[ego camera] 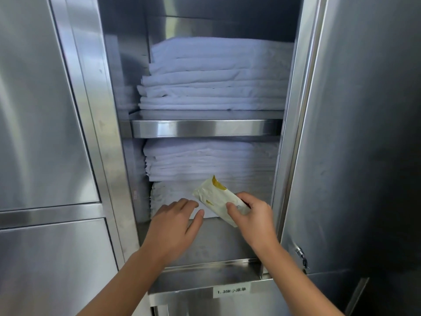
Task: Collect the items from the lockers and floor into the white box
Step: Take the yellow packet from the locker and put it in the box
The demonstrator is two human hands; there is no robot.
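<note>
Two bare forearms enter from the lower edge and reach into an open stainless-steel locker (109, 110). The left hand (175, 222) is open, its fingers nearly straight and held together, and it holds nothing. Its fingertips lie at the foot of the lower stack of folded white linen (209, 160); whether they touch the cloth cannot be told.

The right hand (252, 215) grips a pale packet with yellow markings (216, 198). The thumb presses the near face and the fingers curl over the far edge, at the packet's lower right end. The packet is tilted, its free end pointing up and to the left. It is held above the locker floor (216, 245), just in front of the lower stack and just to the right of the left hand's fingertips.

A steel shelf (205, 127) divides the compartment. On the shelf rests an upper stack of folded white linen (216, 74), and the lower stack fills the space beneath it.

The locker door (355, 133) stands open at the right, with a latch (301, 255) near its lower inner edge. A closed steel panel (34, 110) lies to the left. A small white label (231, 291) with printed characters is fixed below the compartment's front lip.
</note>
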